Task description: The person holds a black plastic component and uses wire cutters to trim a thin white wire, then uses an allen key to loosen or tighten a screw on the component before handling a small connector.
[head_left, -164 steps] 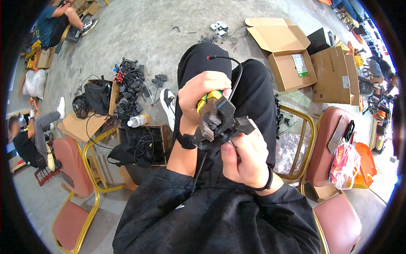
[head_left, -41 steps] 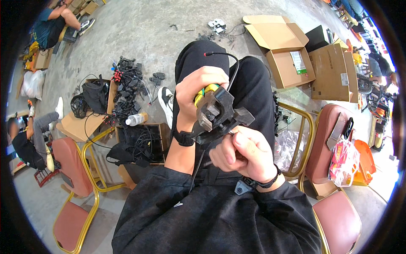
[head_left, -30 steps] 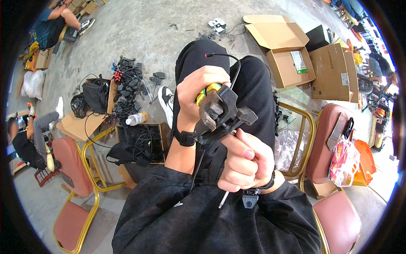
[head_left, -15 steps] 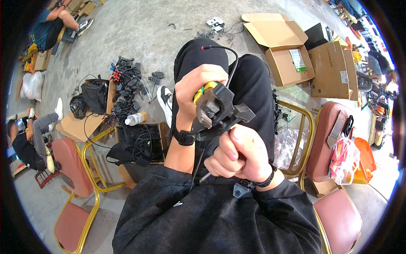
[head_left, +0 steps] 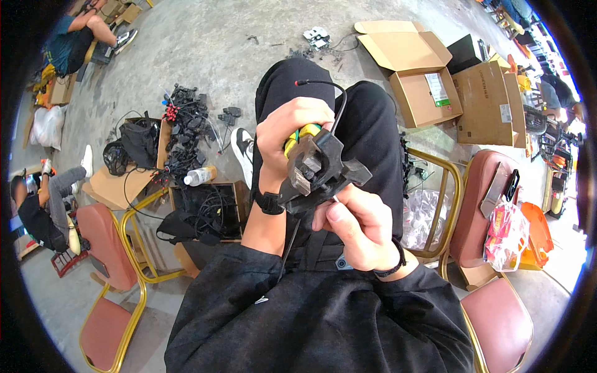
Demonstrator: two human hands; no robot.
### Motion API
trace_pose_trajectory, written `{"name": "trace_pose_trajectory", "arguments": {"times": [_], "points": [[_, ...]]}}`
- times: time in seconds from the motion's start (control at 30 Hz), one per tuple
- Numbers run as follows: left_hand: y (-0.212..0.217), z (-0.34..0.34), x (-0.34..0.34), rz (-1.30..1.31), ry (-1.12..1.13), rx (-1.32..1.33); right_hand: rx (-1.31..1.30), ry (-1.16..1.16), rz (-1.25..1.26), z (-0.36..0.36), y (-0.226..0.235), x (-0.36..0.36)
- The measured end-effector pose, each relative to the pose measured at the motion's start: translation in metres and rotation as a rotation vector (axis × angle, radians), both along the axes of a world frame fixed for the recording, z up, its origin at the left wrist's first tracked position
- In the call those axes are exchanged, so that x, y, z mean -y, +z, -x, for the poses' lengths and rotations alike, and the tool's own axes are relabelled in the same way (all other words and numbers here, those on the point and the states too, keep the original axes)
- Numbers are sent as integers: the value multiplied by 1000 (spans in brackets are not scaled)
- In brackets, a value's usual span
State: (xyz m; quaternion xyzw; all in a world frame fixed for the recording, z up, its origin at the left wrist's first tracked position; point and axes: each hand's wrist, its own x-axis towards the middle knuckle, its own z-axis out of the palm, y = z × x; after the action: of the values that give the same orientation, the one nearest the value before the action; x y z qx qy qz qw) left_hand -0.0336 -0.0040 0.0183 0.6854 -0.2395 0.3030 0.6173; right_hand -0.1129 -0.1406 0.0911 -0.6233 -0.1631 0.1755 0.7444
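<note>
My left hand [head_left: 292, 127] is wrapped round a black bracket-like device [head_left: 336, 149] held over my lap. Yellow-and-green parts [head_left: 305, 133] show beside its fingers, and small metal blocks [head_left: 301, 180] sit in the device's near side. A thin black cable [head_left: 344, 102] with a red-ringed tip curves out of the top. Just below the device my right hand [head_left: 357, 230] is closed in a pinch on a thin metal rod [head_left: 336, 199]. The rod's upper end meets the device's underside; its lower end is hidden by my fingers.
Black parts and cables [head_left: 186, 121] lie on the floor at left, near a plastic bottle [head_left: 200, 175] and a wooden box [head_left: 239, 205]. An open cardboard box [head_left: 404, 74] is at far right. Pink-padded chairs [head_left: 106, 245] flank me. Other people [head_left: 68, 46] sit at the far left.
My right hand has moved up against the underside of the device and turned. The rod, which stuck out below the fist, now shows above the fingers. The device has tilted slightly.
</note>
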Motion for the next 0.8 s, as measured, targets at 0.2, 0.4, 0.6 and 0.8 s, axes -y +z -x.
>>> {"name": "trace_pose_trajectory", "arguments": {"times": [0.2,0.4,0.6,0.8], "points": [[-7,-5,1,57,-9,24,627,-142,267,-9,-5,-2],[-6,-5,0,42,-6,41,-486,171,-427,3,-3,-5],[-2,-4,-1,0,-16,46,-849,379,-989,-1,-4,-6],[5,-1,0,-51,32,20,-1069,469,-1067,-2,-1,1]]}}
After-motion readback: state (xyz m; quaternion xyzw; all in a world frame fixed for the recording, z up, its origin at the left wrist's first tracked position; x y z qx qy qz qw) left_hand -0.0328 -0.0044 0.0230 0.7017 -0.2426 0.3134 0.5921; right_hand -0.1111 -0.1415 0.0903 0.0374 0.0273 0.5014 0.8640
